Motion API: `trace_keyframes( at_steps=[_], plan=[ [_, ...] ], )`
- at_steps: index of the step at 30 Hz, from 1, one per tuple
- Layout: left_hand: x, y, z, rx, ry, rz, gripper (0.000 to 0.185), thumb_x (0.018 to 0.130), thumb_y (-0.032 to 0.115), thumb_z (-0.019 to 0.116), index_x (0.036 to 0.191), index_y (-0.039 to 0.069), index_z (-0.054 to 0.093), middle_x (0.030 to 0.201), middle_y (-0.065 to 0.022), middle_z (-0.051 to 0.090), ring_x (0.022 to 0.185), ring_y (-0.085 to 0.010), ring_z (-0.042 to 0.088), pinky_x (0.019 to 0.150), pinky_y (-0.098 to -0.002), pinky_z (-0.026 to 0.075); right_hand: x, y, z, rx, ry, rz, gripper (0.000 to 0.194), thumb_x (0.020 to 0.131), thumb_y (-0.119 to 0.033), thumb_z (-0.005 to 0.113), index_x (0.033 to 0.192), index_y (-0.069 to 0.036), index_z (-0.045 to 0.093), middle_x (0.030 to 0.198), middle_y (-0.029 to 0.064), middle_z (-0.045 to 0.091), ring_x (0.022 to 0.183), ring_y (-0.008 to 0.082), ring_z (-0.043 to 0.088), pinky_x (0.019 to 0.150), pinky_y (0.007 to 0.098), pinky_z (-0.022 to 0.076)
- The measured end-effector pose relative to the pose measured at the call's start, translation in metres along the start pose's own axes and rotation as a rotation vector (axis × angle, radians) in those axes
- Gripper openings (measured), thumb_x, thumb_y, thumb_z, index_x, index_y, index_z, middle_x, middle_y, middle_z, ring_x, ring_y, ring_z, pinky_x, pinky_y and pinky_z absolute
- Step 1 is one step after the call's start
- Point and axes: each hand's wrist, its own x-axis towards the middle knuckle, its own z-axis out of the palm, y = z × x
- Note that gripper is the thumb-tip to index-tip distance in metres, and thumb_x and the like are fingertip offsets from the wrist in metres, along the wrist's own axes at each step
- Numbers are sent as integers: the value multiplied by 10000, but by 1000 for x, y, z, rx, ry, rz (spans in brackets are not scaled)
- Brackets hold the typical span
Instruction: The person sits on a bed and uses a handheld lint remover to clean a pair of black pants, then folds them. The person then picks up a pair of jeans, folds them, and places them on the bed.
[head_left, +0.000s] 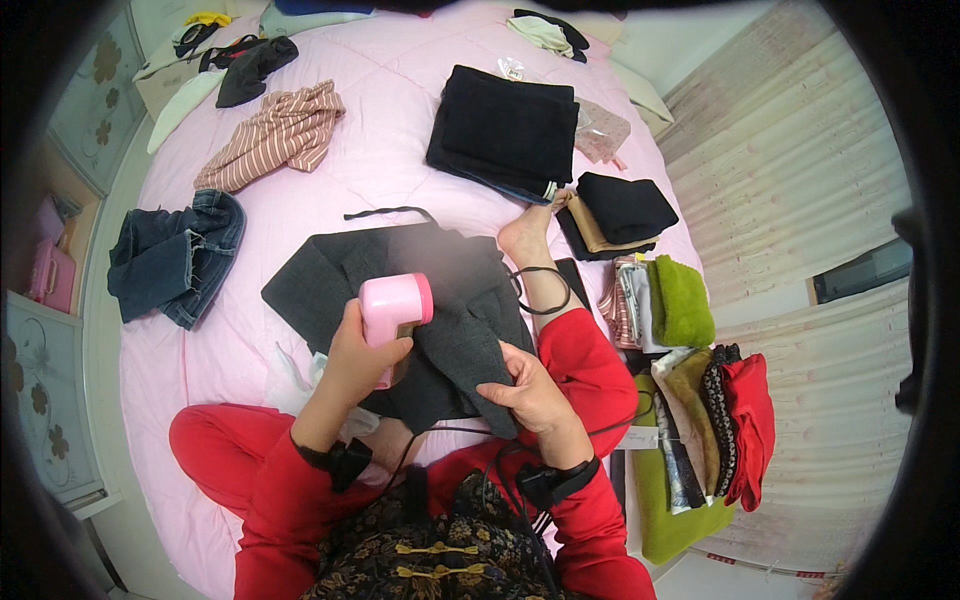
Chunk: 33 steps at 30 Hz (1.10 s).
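Note:
My left hand (360, 352) grips a pink handheld fabric shaver (394, 300) by its handle, and its round head points to the right. Beneath it a dark grey garment (330, 266) lies spread over my lap and the bed. The fingers of my right hand (529, 386) pinch a fold of the same cloth near its right edge. A dark drawstring (394, 212) trails from the garment's far edge. A blurred dark patch hides part of the cloth beyond the shaver.
On the pink bedspread (375, 127) lie jeans (180, 255), a striped garment (274, 139) and folded black clothes (510, 127). Folded garments (697, 427) and a green folded textile (681, 300) stand at my right. A black cable (457, 429) crosses my lap. Curtains (787, 180) hang beyond the bed's right side.

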Motion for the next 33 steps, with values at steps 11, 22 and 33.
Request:
trace_keyframes(
  at_steps=[11, 22, 33],
  plan=[
    [-31, 41, 11, 904, -6, 675, 634, 611, 150, 732, 1176, 6, 484, 915, -149, 555, 824, -350, 574, 689, -424, 464, -1, 6, 1, -338, 39, -85, 772, 701, 134, 615, 1415, -36, 377, 1262, 28, 536, 1182, 119, 480, 1029, 268, 362],
    [-20, 51, 8, 930, 112, 714, 592, 609, 154, 695, 1151, 24, 495, 854, -114, 532, 782, -308, 561, 651, -405, 445, 1, 6, 7, -301, 4, -14, 847, 692, 123, 589, 1467, -27, 284, 1346, 74, 480, 1244, 164, 446, 1048, 283, 349],
    [-20, 60, 5, 968, 44, 791, 584, 597, 160, 688, 1138, 30, 511, 842, -94, 526, 748, -279, 550, 628, -390, 428, 4, 10, 5, -362, -8, -92, 840, 700, 115, 588, 1465, -36, 275, 1300, 65, 496, 1215, 150, 442, 1032, 289, 368]
  ],
)
